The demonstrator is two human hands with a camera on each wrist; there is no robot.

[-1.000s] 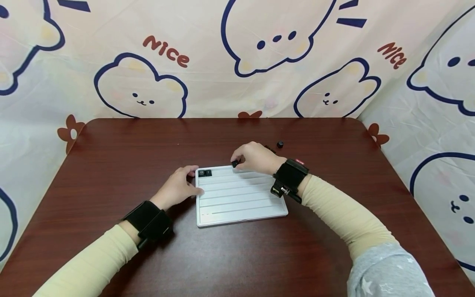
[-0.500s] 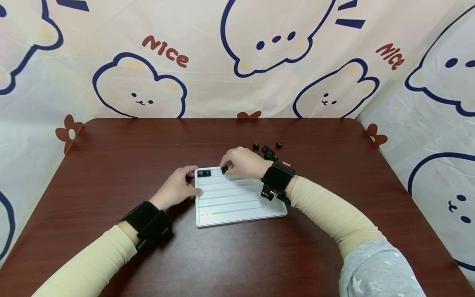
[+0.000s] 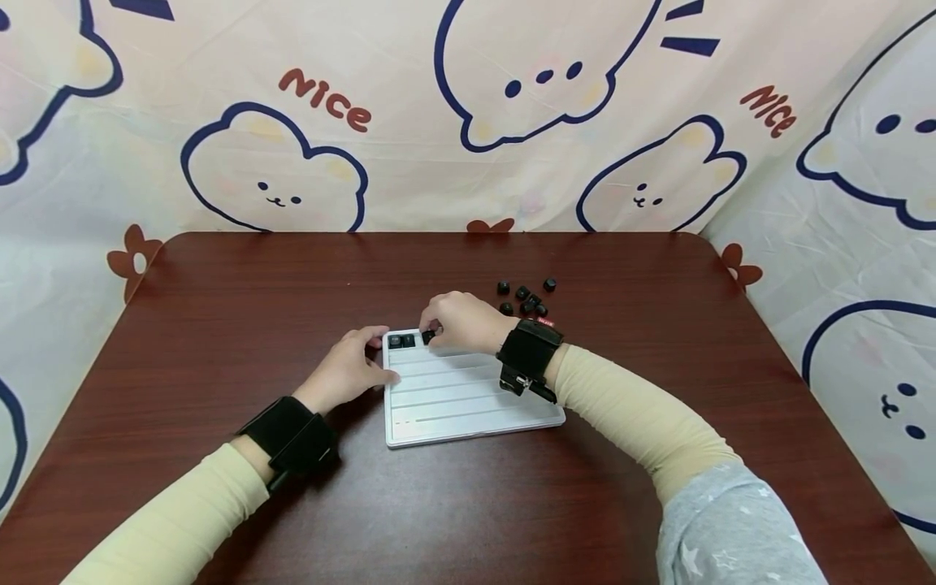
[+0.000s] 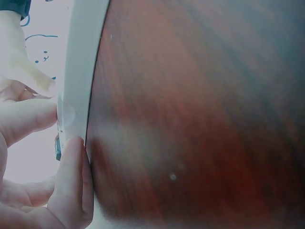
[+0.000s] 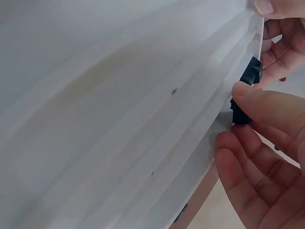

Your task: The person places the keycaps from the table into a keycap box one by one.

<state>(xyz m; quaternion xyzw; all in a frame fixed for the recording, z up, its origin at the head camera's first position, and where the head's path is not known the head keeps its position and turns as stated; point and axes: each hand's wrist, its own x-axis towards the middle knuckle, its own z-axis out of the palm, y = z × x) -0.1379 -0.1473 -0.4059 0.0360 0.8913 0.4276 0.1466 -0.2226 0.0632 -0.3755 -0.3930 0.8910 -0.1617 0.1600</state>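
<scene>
A white ridged tray (image 3: 475, 398) lies on the table. Two small black keycaps (image 3: 401, 341) sit side by side in its far left corner. My left hand (image 3: 354, 366) holds the tray's left edge; in the left wrist view its fingertips (image 4: 72, 145) are on the side wall and rim. My right hand (image 3: 468, 322) is over the tray's far rim. Between its thumb and fingers it pinches another black keycap (image 5: 239, 113), close to the two seated ones and in the same row. The palm hides part of the tray's far edge.
Several loose black keycaps (image 3: 528, 307) lie on the brown table (image 3: 314, 276) beyond the tray, behind the right hand. One keycap (image 3: 550, 284) lies a little apart to the right. A printed curtain (image 3: 409, 179) hangs behind the table.
My right hand has moved left along the far rim with the keycap, toward the two seated ones, uncovering the loose keycaps behind it. My left hand stays at the tray edge.
</scene>
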